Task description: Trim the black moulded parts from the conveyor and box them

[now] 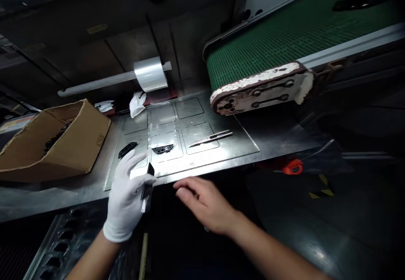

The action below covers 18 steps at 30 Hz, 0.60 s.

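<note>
My left hand (126, 195), in a white glove, grips a small black plastic part (148, 183) with a pale strip along it, just in front of the metal table's front edge. My bare right hand (204, 202) hovers beside it, flat, fingers apart and pointing left, holding nothing. On the clear plastic template sheet (221, 153) lie two more black parts (162, 148) (127, 149) and a pair of metal tweezers (211, 138).
A tilted cardboard box (60, 143) with several black parts sits at the left. A roll of clear film (150, 74) hangs on a bar behind. A crumpled white glove (137, 103) lies near it. A green conveyor belt (284, 39) overhangs the table's right side.
</note>
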{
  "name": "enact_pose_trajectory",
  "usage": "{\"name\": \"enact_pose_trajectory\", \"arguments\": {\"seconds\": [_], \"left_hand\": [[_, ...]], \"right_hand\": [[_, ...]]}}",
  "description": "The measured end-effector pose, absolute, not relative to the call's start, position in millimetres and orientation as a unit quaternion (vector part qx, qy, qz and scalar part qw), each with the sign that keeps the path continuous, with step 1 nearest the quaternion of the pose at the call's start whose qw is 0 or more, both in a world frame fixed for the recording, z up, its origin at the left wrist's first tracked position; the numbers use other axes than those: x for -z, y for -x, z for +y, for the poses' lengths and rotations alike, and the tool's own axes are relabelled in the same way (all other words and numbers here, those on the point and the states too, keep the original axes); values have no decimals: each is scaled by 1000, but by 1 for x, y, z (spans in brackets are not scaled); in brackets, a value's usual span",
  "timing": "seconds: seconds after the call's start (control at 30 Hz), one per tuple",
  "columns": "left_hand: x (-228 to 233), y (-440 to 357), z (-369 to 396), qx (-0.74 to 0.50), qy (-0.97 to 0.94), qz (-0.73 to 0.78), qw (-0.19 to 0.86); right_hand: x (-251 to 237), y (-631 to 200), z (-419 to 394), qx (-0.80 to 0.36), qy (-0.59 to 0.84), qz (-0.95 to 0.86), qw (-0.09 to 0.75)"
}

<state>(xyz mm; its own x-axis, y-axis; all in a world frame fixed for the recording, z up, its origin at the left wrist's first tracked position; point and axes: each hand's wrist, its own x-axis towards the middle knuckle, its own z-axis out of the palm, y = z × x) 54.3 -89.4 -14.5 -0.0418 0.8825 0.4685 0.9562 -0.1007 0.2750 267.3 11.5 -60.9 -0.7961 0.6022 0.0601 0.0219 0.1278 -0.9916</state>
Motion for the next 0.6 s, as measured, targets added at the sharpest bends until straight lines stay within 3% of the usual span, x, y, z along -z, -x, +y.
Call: {"name": "enact_pose_trajectory", "arguments": {"seconds": [0.1, 0.23, 0.43, 0.6], "left_hand": [[35, -79, -137, 364, 622, -689, 77], [72, -101, -192, 369, 547, -741, 126], [98, -108, -254, 470, 311, -804, -187], [109, -64, -327, 423, 154, -863, -230]], "right_hand": [[79, -244, -37, -848, 189, -485, 104], [101, -226, -77, -903, 187, -383, 57], [123, -208, -100, -798, 219, -559, -56], [137, -165, -134, -636, 90, -748, -168]]}}
